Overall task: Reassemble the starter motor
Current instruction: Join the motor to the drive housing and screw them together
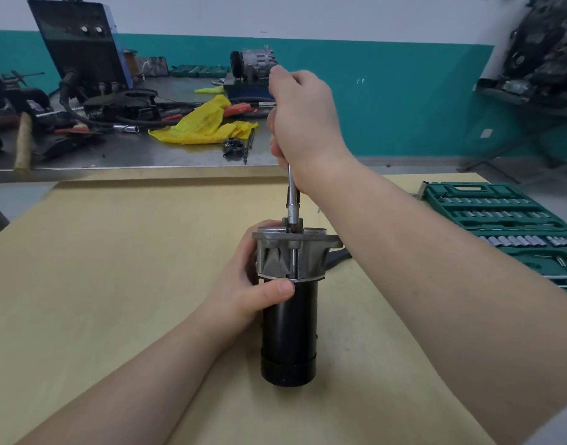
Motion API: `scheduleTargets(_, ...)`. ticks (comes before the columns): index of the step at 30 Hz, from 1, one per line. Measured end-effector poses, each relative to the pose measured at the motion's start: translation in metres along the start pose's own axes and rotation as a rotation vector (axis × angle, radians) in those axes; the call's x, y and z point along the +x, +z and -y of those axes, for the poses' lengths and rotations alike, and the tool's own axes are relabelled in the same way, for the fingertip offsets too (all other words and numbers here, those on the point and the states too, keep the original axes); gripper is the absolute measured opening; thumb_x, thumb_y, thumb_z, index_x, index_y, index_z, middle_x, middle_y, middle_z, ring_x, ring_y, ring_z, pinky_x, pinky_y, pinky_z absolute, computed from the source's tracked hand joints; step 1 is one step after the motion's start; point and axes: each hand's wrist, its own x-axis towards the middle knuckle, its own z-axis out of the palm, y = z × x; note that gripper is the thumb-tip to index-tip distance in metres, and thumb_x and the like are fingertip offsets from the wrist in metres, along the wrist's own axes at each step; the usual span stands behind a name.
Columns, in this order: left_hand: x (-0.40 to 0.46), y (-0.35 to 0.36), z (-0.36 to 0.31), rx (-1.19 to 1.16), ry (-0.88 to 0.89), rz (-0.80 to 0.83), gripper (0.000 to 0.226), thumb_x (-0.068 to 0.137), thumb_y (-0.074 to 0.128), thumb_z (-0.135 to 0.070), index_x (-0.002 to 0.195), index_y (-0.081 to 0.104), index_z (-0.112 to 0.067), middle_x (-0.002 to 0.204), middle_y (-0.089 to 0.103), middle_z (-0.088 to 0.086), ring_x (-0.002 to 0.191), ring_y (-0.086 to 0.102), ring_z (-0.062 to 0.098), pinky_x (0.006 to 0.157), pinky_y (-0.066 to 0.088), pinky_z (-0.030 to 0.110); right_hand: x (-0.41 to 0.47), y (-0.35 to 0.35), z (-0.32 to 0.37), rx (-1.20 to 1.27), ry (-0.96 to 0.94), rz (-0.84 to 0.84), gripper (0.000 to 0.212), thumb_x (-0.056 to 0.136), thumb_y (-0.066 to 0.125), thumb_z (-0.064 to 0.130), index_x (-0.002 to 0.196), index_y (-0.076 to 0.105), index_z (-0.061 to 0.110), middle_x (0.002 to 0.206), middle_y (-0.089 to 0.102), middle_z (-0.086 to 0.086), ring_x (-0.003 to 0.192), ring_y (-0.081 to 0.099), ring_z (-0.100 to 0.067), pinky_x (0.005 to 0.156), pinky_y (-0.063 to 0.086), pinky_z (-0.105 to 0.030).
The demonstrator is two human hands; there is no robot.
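Note:
The starter motor stands upright on the tan table, a black cylinder with a grey metal end housing on top. My left hand wraps around the housing's left side, thumb across the joint between housing and black body. My right hand is closed around the handle of a nut driver held vertically above the motor. Its chrome shaft and socket reach down onto the top of the housing, above a long through bolt running down the housing's front. The handle is hidden in my fist.
A green socket set case lies open at the table's right edge. A dark flat part pokes out behind the motor on the right. Beyond, a steel bench carries a yellow rag, a hammer, tools, cables and an alternator-like unit.

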Motion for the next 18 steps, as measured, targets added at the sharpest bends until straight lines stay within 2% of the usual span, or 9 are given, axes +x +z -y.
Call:
scheduleTargets(3, 0.000, 0.001, 0.001, -0.004, -0.004, -0.007, 0.096, 0.067, 0.093, -0.070, 0.147, 0.053, -0.035, 0.147, 0.065, 0.000, 0.138, 0.062, 0.027, 0.110, 0.049, 0.039, 0.000, 0.000, 0.000, -0.036, -0.005, -0.006, 0.027, 0.110, 0.044, 0.028, 0.084, 0.046, 0.020, 0.060, 0.043, 0.003, 0.037, 0.036, -0.011, 0.039, 0.031, -0.022)
scheduleTargets(6, 0.001, 0.000, -0.002, 0.003, -0.020, 0.023, 0.097, 0.069, 0.094, -0.068, 0.149, 0.051, -0.034, 0.149, 0.064, 0.000, 0.139, 0.061, 0.026, 0.109, 0.050, 0.035, 0.001, -0.010, -0.001, 0.192, 0.101, 0.163, 0.022, 0.107, 0.050, 0.025, 0.088, 0.054, 0.015, 0.062, 0.050, -0.004, 0.044, 0.043, -0.019, 0.044, 0.036, -0.027)
scheduleTargets(8, 0.000, -0.002, -0.002, -0.015, -0.027, 0.071, 0.102, 0.070, 0.096, -0.063, 0.153, 0.048, -0.030, 0.153, 0.061, 0.006, 0.141, 0.059, 0.032, 0.113, 0.050, 0.042, 0.002, -0.019, 0.001, 0.442, 0.217, 0.325, 0.023, 0.104, 0.055, 0.022, 0.082, 0.057, 0.014, 0.071, 0.061, -0.007, 0.054, 0.056, -0.021, 0.049, 0.047, -0.028)
scheduleTargets(10, -0.001, -0.004, 0.000, -0.037, -0.036, 0.118, 0.107, 0.069, 0.099, -0.056, 0.156, 0.044, -0.025, 0.156, 0.058, 0.014, 0.144, 0.056, 0.040, 0.118, 0.045, 0.055, 0.003, -0.025, 0.002, 0.594, 0.287, 0.452, 0.028, 0.102, 0.057, 0.022, 0.075, 0.059, 0.016, 0.081, 0.067, -0.008, 0.063, 0.063, -0.019, 0.049, 0.053, -0.027)
scheduleTargets(12, -0.001, -0.005, 0.000, -0.038, -0.032, 0.128, 0.108, 0.069, 0.100, -0.053, 0.157, 0.043, -0.024, 0.157, 0.056, 0.017, 0.144, 0.055, 0.043, 0.120, 0.042, 0.061, 0.002, -0.025, 0.002, 0.654, 0.319, 0.565, 0.033, 0.106, 0.055, 0.032, 0.076, 0.053, 0.019, 0.071, 0.060, -0.002, 0.053, 0.055, -0.012, 0.041, 0.046, -0.021)
scheduleTargets(14, -0.001, -0.006, 0.000, -0.022, -0.018, 0.129, 0.109, 0.069, 0.100, -0.053, 0.156, 0.043, -0.023, 0.156, 0.056, 0.017, 0.143, 0.055, 0.043, 0.119, 0.043, 0.062, -0.001, -0.023, 0.003, 0.682, 0.349, 0.644, 0.039, 0.109, 0.049, 0.045, 0.079, 0.049, 0.021, 0.057, 0.046, 0.005, 0.041, 0.042, -0.006, 0.034, 0.033, -0.018)
scheduleTargets(16, -0.001, -0.005, -0.001, -0.009, -0.009, 0.133, 0.108, 0.068, 0.100, -0.054, 0.156, 0.043, -0.025, 0.155, 0.057, 0.016, 0.142, 0.057, 0.042, 0.118, 0.045, 0.059, -0.005, -0.022, 0.006, 0.710, 0.382, 0.657, 0.041, 0.109, 0.046, 0.050, 0.078, 0.046, 0.022, 0.051, 0.037, 0.008, 0.035, 0.034, -0.005, 0.031, 0.026, -0.018)
scheduleTargets(18, -0.001, -0.004, -0.003, -0.007, -0.012, 0.135, 0.107, 0.068, 0.100, -0.055, 0.155, 0.043, -0.027, 0.155, 0.058, 0.014, 0.141, 0.058, 0.040, 0.117, 0.048, 0.052, -0.007, -0.023, 0.009, 0.689, 0.385, 0.598, 0.040, 0.109, 0.050, 0.046, 0.076, 0.045, 0.024, 0.051, 0.031, 0.009, 0.034, 0.029, -0.005, 0.030, 0.023, -0.019)
